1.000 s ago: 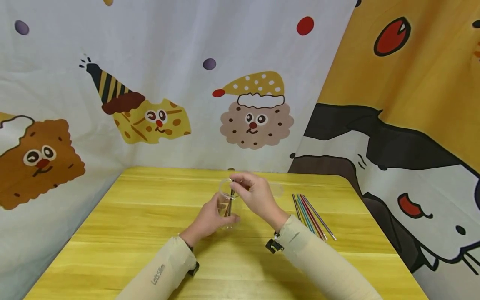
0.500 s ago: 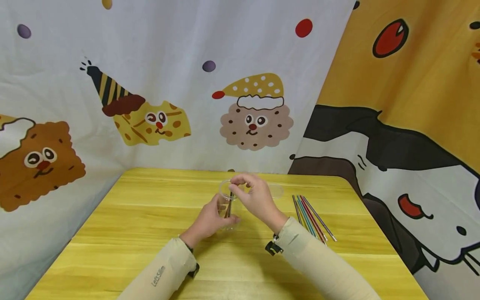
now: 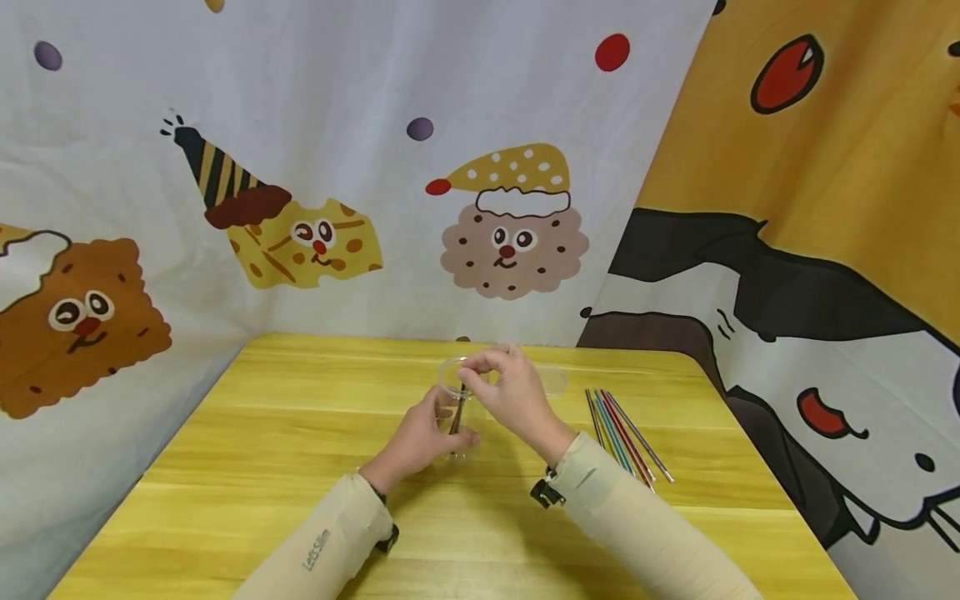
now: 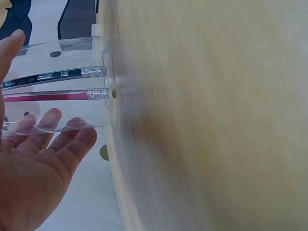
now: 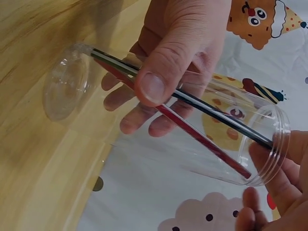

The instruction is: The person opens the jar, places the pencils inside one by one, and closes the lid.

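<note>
Head view: jar [image 5: 207,160] is gripped by left hand [image 3: 422,432], dark pencil [image 5: 221,116] pinched by right hand [image 3: 512,393]; grips unchanged since earlier.

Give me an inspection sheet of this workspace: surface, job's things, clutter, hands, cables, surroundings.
Surface: yellow wood-grain table.
Job's things: clear jar with a dark pencil and a red pencil inside; loose pencils lying to its right; clear round disc, possibly a lid, beside the right hand.
Clutter: nothing seen beyond these things.
Hands: left hand grips the jar; right hand pinches the dark pencil's upper end at the jar's mouth.
Cables: nothing seen.
Surroundings: cartoon-printed cloth behind the table and at its sides.
</note>
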Tool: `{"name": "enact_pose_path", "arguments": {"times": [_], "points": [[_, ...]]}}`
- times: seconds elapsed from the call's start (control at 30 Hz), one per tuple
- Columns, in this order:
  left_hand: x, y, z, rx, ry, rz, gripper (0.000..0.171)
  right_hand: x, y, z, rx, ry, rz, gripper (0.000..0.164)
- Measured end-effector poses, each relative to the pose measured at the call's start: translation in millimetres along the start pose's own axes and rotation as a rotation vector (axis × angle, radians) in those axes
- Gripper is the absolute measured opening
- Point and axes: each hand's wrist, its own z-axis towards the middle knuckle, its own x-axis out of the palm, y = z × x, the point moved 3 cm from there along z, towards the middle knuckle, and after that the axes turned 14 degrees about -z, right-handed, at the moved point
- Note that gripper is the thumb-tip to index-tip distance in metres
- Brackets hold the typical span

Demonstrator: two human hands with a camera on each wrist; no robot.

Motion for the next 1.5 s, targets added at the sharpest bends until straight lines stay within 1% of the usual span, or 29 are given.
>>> {"name": "enact_pose_path", "arguments": {"times": [0.2, 0.33, 0.43, 0.57, 0.77, 0.9, 1.07, 1.3, 1.43, 1.5], "points": [[-0.3, -3.0, 1.0, -0.005, -0.014, 0.006, 0.061, -3.8, 0.8, 4.8, 0.019, 0.071, -0.028, 0.012], [-0.1, -2.3, 0.2, -0.014, -0.017, 0.004, 0.063, -4.3, 0.6, 6.0, 0.037, 0.125, -0.022, 0.014], [0.4, -1.3, -0.9, -0.019, -0.010, 0.001, 0.063, -3.4, 0.1, 5.3, 0.046, 0.136, -0.019, 0.014], [0.5, -0.5, -1.4, -0.019, -0.008, -0.001, 0.065, -2.8, 1.0, 4.2, 0.020, 0.096, -0.052, 0.016], [-0.3, -1.1, -0.2, -0.010, -0.014, 0.012, 0.066, -3.9, 4.7, 2.6, -0.060, 0.002, -0.219, 0.021], [0.3, -1.6, -0.6, -0.010, -0.015, 0.011, 0.064, -2.8, 4.2, 0.7, -0.063, -0.018, -0.272, 0.022], [1.5, -1.4, -1.3, -0.016, -0.022, 0.013, 0.064, -3.1, 4.5, -0.6, -0.052, -0.023, -0.268, 0.021], [1.6, -0.5, -0.7, -0.006, -0.023, 0.022, 0.065, -3.9, 5.2, -0.8, -0.051, -0.031, -0.252, 0.020], [1.4, -0.7, -0.6, -0.001, -0.021, 0.019, 0.065, -3.6, 4.6, -1.3, -0.041, -0.032, -0.229, 0.020], [1.5, -1.2, -0.9, -0.001, -0.022, 0.014, 0.065, -4.0, 3.8, -1.8, -0.029, -0.030, -0.195, 0.021]]}}
